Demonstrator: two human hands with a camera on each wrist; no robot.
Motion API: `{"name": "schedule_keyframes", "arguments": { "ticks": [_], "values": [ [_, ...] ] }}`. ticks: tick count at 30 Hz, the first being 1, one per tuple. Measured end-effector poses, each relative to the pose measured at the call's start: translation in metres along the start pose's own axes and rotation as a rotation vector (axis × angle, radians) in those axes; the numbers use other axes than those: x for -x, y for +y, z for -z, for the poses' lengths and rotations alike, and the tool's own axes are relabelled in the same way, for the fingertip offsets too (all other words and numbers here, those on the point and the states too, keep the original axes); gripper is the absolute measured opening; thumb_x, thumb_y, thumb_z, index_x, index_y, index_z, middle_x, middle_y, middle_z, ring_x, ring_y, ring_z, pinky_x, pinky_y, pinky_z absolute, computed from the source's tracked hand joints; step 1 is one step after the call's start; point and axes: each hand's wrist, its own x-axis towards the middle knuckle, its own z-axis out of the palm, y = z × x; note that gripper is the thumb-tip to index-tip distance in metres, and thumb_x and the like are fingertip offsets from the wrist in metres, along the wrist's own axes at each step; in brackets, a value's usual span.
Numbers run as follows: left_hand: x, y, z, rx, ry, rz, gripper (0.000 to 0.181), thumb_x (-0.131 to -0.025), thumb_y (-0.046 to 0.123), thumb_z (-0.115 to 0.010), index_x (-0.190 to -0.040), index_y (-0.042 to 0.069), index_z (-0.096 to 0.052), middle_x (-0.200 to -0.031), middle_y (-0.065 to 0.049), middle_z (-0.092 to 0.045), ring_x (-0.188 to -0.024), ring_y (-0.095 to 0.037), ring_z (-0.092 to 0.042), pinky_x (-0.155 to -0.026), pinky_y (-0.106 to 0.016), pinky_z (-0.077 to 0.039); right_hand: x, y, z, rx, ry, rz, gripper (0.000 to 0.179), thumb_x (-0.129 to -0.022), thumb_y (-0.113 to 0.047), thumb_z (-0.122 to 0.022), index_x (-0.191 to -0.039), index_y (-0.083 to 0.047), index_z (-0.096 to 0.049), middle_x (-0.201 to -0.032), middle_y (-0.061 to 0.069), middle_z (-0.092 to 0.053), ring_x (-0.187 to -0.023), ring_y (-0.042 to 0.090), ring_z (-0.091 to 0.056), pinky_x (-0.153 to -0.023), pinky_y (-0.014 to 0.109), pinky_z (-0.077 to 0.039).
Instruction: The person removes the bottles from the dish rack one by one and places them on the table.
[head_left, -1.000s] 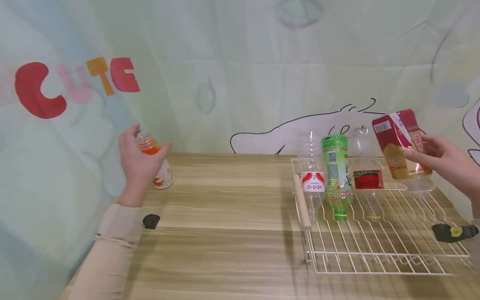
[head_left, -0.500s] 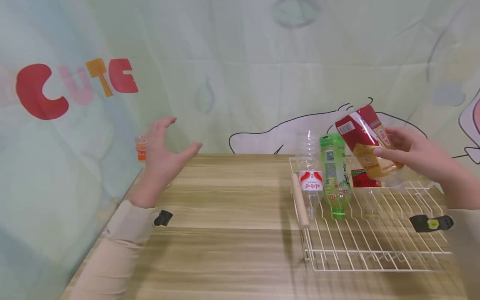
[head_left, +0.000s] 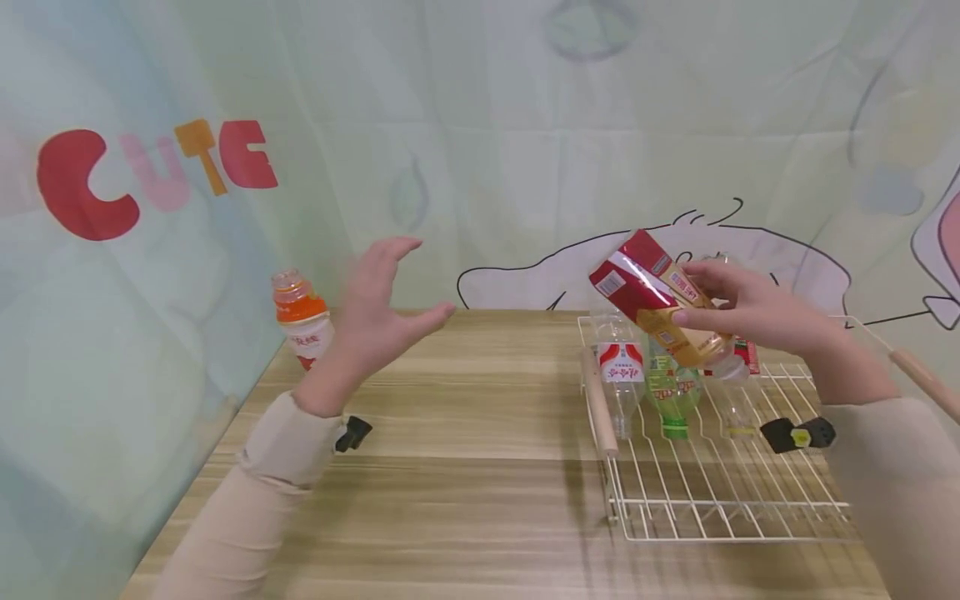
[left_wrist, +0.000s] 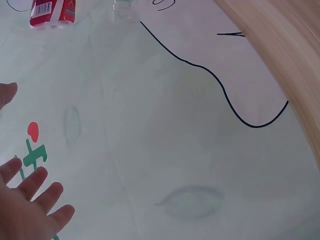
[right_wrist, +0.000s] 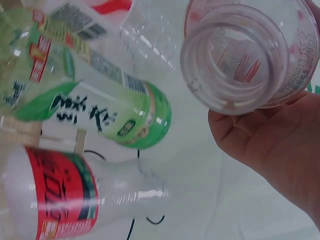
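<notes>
Your right grip [head_left: 761,307] holds red-gold bottle [head_left: 651,293] tilted; left grip [head_left: 371,321] spread, empty. Three bottles [head_left: 621,363] stand neck-down in rack [head_left: 705,540]; held one, orange-banded bottle [head_left: 303,308] not placed there.

Soft light glints off the glossy red-and-gold plastic bottle [head_left: 651,292] in my right fingers [head_left: 703,319]; faint shadows streak the pale wooden tabletop [head_left: 487,517] below; my left hand [head_left: 375,321] blurs slightly.
</notes>
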Motion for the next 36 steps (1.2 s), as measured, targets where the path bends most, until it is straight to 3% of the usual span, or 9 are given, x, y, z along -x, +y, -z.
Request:
{"name": "schedule_keyframes", "arguments": {
  "ticks": [9, 15, 23, 29, 36],
  "values": [
    [-0.004, 0.020, -0.015, 0.026, -0.085, -0.098, 0.075, -0.070, 0.021, -0.085, -0.132, -0.001, -0.048, -0.130, -0.015, -0.052, -0.123, -0.026, -0.046, -0.105, -0.039, -0.037, -0.014, -0.021, -0.017, 0.014, -0.070, 0.100, 0.065, -0.088, -0.029, -0.069, -0.143, -0.008, -0.039, -0.128, 0.012, -0.056, -0.110, 0.028, -0.054, -0.077, 0.033, -0.054],
    [-0.005, 0.032, -0.027, 0.091, -0.130, -0.154, 0.076, -0.070, 0.023, -0.085, -0.132, 0.000, -0.049, -0.130, -0.014, -0.052, -0.122, -0.025, -0.046, -0.103, -0.039, -0.039, -0.018, -0.035, -0.028, -0.016, -0.144, 0.113, 0.065, -0.087, -0.030, -0.070, -0.141, -0.012, -0.040, -0.126, 0.010, -0.054, -0.105, 0.027, -0.054, -0.078, 0.034, -0.053],
    [-0.005, 0.049, -0.032, 0.158, -0.197, -0.117, 0.073, -0.071, 0.024, -0.085, -0.132, 0.004, -0.051, -0.130, -0.009, -0.053, -0.121, -0.021, -0.047, -0.100, -0.039, -0.042, -0.025, -0.045, -0.045, 0.004, -0.194, 0.135, 0.068, -0.084, -0.034, -0.074, -0.140, -0.013, -0.043, -0.123, 0.007, -0.056, -0.105, 0.024, -0.054, -0.080, 0.032, -0.053],
    [-0.004, 0.057, -0.035, 0.135, -0.284, -0.082, 0.073, -0.071, 0.029, -0.085, -0.133, 0.008, -0.052, -0.133, -0.005, -0.051, -0.123, -0.018, -0.045, -0.098, -0.039, -0.045, -0.031, -0.050, -0.054, 0.038, -0.217, 0.122, 0.069, -0.081, -0.040, -0.076, -0.138, -0.017, -0.046, -0.118, 0.004, -0.058, -0.105, 0.023, -0.054, -0.080, 0.032, -0.053],
    [-0.004, 0.057, -0.043, 0.099, -0.341, -0.164, 0.071, -0.071, 0.032, -0.085, -0.130, 0.006, -0.055, -0.129, -0.005, -0.053, -0.120, -0.016, -0.047, -0.093, -0.032, -0.049, -0.034, -0.054, -0.060, 0.038, -0.266, 0.148, 0.067, -0.081, -0.039, -0.075, -0.138, -0.015, -0.046, -0.114, 0.004, -0.058, -0.104, 0.023, -0.053, -0.079, 0.032, -0.054]
  ]
}}
